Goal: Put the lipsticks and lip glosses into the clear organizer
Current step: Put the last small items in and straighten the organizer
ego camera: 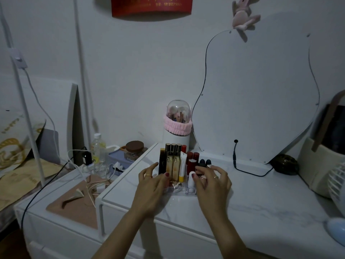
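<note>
Far left: a lower white cabinet point(61, 217) carrying a pinkish-brown mat point(78, 202), tangled white cables point(110, 169), a clear plastic bottle with a white cap point(98, 152) and a brown-lidded jar point(134, 150) on a pale blue box point(119, 157).

Further right, on the white marbled counter point(261, 200): left hand point(152, 181), ring on one finger, fingers loosely spread and touching the left front of the clear plastic organizer point(179, 190), thumb against its contents; whether anything is actually gripped, cannot tell.

Inside the organizer, standing upright: a black tube with gold trim point(162, 163) at the left, two gold rectangular lip gloss tubes point(172, 167) beside it, three dark gold-capped tubes point(173, 147) behind, a white tube with a yellow cap point(183, 168), dark red lipsticks point(192, 161), two dark navy rounded caps point(205, 162) toward the right, and a white rounded lipstick point(191, 178) in a front compartment.

Right hand point(211, 181) at the organizer's right side, fingers curled, fingertips pinching a small dark lipstick point(199, 170) just above the right compartments.

Behind: a white canister with a clear dome and pink band point(177, 126). To the right, a curvy white-backed mirror panel point(257, 94) leaning on the wall, black cord point(242, 165) trailing from it, then a dark round object point(284, 164), a cream bag point(321, 165) and a white fan point(337, 182) at the edge.
</note>
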